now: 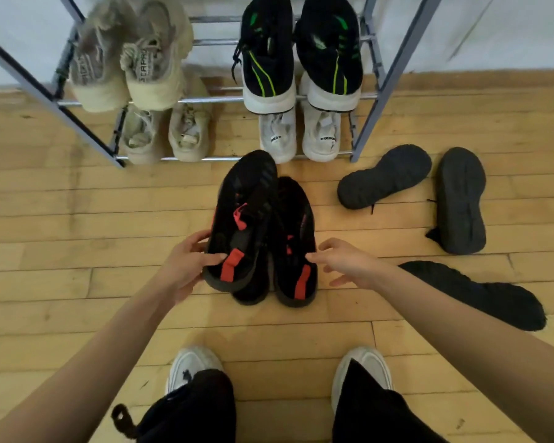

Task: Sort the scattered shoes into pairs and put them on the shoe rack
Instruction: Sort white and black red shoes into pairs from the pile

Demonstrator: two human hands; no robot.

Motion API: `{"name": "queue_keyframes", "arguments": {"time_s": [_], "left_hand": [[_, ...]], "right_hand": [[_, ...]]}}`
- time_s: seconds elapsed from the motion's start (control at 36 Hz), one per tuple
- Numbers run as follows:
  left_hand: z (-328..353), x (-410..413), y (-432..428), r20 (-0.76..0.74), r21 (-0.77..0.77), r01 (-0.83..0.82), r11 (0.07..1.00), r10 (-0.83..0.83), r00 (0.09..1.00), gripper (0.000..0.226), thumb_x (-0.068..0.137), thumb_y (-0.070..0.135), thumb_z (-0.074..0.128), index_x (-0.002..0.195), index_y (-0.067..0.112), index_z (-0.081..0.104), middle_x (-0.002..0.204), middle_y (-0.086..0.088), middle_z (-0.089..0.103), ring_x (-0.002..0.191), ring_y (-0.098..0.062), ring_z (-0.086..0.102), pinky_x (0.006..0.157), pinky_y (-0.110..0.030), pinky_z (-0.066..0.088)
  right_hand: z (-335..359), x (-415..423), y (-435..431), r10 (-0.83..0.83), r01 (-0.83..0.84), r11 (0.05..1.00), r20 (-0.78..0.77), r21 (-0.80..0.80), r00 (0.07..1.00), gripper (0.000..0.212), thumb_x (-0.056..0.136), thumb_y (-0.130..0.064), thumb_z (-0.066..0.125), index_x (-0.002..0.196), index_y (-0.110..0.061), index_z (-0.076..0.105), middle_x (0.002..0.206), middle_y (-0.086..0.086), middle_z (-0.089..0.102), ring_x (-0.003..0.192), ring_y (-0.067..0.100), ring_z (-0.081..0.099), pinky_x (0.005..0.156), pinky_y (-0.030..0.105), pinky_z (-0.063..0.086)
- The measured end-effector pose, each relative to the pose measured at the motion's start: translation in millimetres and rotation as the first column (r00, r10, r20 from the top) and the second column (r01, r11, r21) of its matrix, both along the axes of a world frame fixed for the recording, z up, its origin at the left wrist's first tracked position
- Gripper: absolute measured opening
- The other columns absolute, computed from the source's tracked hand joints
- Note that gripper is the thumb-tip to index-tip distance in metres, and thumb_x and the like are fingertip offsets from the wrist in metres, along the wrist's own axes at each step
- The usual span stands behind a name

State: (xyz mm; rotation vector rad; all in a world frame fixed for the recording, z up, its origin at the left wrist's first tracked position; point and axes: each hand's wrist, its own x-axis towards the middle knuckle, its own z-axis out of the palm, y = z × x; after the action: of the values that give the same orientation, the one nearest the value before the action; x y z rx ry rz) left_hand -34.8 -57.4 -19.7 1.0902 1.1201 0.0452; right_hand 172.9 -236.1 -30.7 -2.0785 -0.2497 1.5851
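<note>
Two black shoes with red heel tabs lie side by side on the wooden floor in front of the shoe rack (394, 62). My left hand (186, 263) grips the heel of the left black-and-red shoe (243, 219), which is tilted up over its partner. My right hand (346, 260) has its fingers spread, fingertips touching the heel side of the right black-and-red shoe (295, 244). The rack holds a beige pair (131, 59) and a black-and-green pair (298, 52) on an upper tier, with a cream pair (167, 132) and a white pair (298, 135) below.
Two dark shoes lie sole up on the floor at right (384, 177) (461, 199). Another black shoe (480, 295) lies behind my right forearm. My own feet in white shoes (192, 366) stand at the bottom.
</note>
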Motion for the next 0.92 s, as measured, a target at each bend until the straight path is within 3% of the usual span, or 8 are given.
{"name": "queue_keyframes", "arguments": {"time_s": [0.11, 0.19, 0.31, 0.39, 0.47, 0.56, 0.78, 0.92], "left_hand": [[-22, -6, -16, -0.062, -0.031, -0.001, 1.000, 0.000, 0.998, 0.068, 0.081, -0.009, 0.059, 0.139, 0.022, 0.041, 0.125, -0.008, 0.060, 0.103, -0.025, 0.061, 0.080, -0.041, 0.053], [-28, -10, -15, -0.072, -0.178, -0.029, 0.984, 0.016, 0.997, 0.074, 0.080, -0.012, 0.057, 0.137, 0.033, 0.041, 0.120, -0.005, 0.065, 0.102, -0.024, 0.061, 0.077, -0.042, 0.053], [-32, -20, -8, 0.020, -0.323, -0.042, 0.945, 0.051, 0.998, 0.072, 0.079, -0.014, 0.049, 0.131, 0.035, 0.046, 0.121, -0.009, 0.061, 0.113, -0.034, 0.054, 0.085, -0.054, 0.053], [-36, -26, -7, 0.069, -0.372, -0.034, 0.928, 0.065, 0.996, 0.078, 0.077, -0.017, 0.050, 0.135, 0.034, 0.042, 0.126, -0.015, 0.059, 0.117, -0.037, 0.054, 0.093, -0.057, 0.049], [-38, -27, -10, 0.063, -0.329, -0.043, 0.943, 0.067, 0.996, 0.078, 0.078, -0.016, 0.053, 0.136, 0.033, 0.037, 0.122, -0.016, 0.062, 0.113, -0.036, 0.058, 0.092, -0.055, 0.050], [-37, -26, -14, 0.040, -0.290, -0.069, 0.955, 0.084, 0.996, 0.058, 0.085, -0.008, 0.051, 0.136, 0.017, 0.041, 0.125, -0.016, 0.061, 0.113, -0.035, 0.058, 0.093, -0.052, 0.050], [-17, -28, -11, 0.085, -0.275, -0.114, 0.955, 0.142, 0.986, 0.052, 0.084, -0.009, 0.057, 0.131, 0.009, 0.045, 0.121, -0.020, 0.062, 0.109, -0.038, 0.061, 0.090, -0.054, 0.050], [-1, -33, -13, 0.063, -0.204, -0.108, 0.973, 0.123, 0.990, 0.060, 0.078, -0.019, 0.056, 0.130, 0.008, 0.044, 0.114, -0.020, 0.064, 0.103, -0.037, 0.063, 0.072, -0.049, 0.057]], "right_hand": [[-13, -16, 8, 0.035, -0.034, 0.997, 0.013, -0.071, 0.999, 0.080, 0.082, -0.029, 0.070, 0.142, -0.010, 0.020, 0.144, 0.011, 0.038, 0.129, 0.031, 0.041, 0.098, 0.051, 0.045], [-22, -29, 10, 0.048, -0.041, 0.993, 0.058, -0.107, 0.997, 0.090, 0.075, -0.022, 0.077, 0.141, -0.008, 0.017, 0.141, 0.012, 0.040, 0.126, 0.031, 0.044, 0.090, 0.047, 0.051], [-34, -37, 9, 0.015, -0.004, 0.995, 0.111, -0.099, 0.994, 0.085, 0.067, -0.012, 0.083, 0.132, -0.003, 0.030, 0.133, 0.014, 0.046, 0.122, 0.033, 0.048, 0.093, 0.048, 0.050], [-40, -38, 7, -0.026, 0.032, 0.997, 0.090, -0.066, 0.996, 0.062, 0.067, -0.006, 0.082, 0.119, -0.004, 0.049, 0.121, 0.013, 0.059, 0.112, 0.029, 0.056, 0.090, 0.044, 0.052], [-38, -38, 5, -0.069, 0.068, 0.997, -0.037, -0.041, 0.997, 0.040, 0.074, -0.003, 0.075, 0.108, -0.015, 0.058, 0.110, 0.006, 0.064, 0.097, 0.021, 0.059, 0.074, 0.035, 0.054], [-30, -35, 5, -0.093, 0.091, 0.996, -0.127, -0.016, 0.988, 0.036, 0.079, -0.011, 0.073, 0.109, -0.018, 0.056, 0.106, 0.005, 0.065, 0.089, 0.016, 0.060, 0.061, 0.027, 0.048], [-3, -11, -7, -0.085, 0.092, 0.995, -0.115, 0.050, 0.990, 0.039, 0.085, -0.011, 0.066, 0.121, -0.010, 0.051, 0.103, 0.006, 0.066, 0.093, 0.022, 0.066, 0.065, 0.029, 0.058], [19, 0, -21, 0.050, -0.053, 0.998, 0.109, 0.023, 0.993, 0.040, 0.084, -0.011, 0.067, 0.119, -0.011, 0.049, 0.111, 0.012, 0.063, 0.098, 0.028, 0.065, 0.077, 0.040, 0.059]]}}
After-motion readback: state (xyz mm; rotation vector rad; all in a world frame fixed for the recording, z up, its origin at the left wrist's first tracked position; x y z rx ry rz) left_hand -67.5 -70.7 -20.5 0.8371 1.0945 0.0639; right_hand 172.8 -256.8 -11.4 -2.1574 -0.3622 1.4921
